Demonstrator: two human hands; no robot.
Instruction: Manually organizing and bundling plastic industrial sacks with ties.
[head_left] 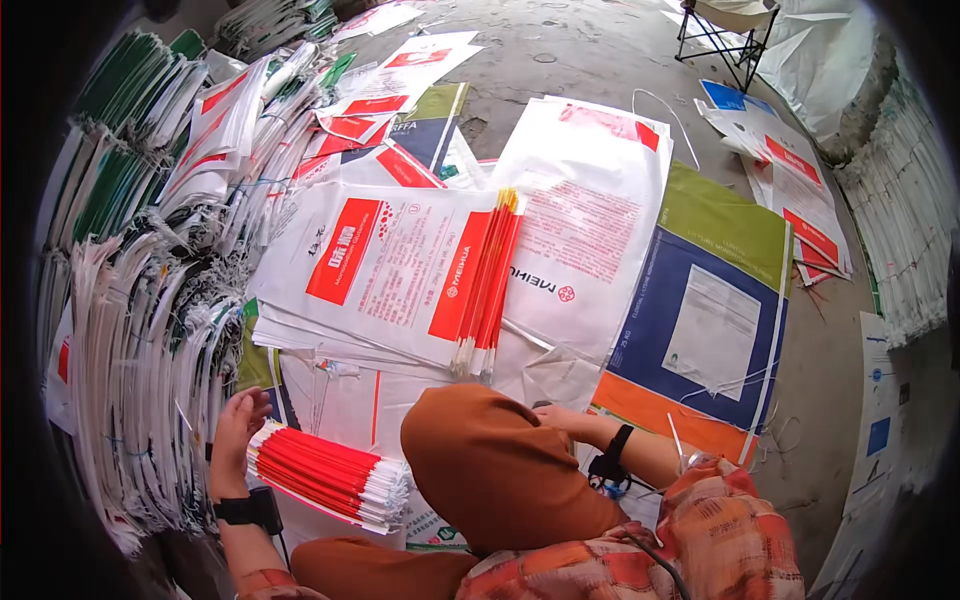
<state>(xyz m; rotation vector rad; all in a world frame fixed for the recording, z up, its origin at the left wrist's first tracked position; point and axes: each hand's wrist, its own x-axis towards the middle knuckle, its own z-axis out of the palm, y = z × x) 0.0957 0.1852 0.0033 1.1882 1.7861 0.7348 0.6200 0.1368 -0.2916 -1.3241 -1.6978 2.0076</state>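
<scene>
My left hand (pixel 241 411) is raised at the left end of a bundle of folded red-and-white woven sacks (pixel 325 470). Its fingers are curled in; what they hold, if anything, does not show. The bundle lies beside my bent knee, its frayed white ends to the right. On the other side of that knee is my right hand (pixel 562 420), its fingers mostly hidden behind the trouser leg. Ahead of me lies a pile of flat white printed sacks (pixel 400 215), with a row of folded red sacks (pixel 490 285) along its right edge.
Tall stacks of sacks (pixel 150 390) crowd the left side. A large white sack (pixel 590 190) and a blue, green and orange sack (pixel 640 330) lie to the right. More stacked sacks (pixel 905 210) stand at the far right. A folding chair (pixel 728 40) is at the back on the concrete floor (pixel 560 50).
</scene>
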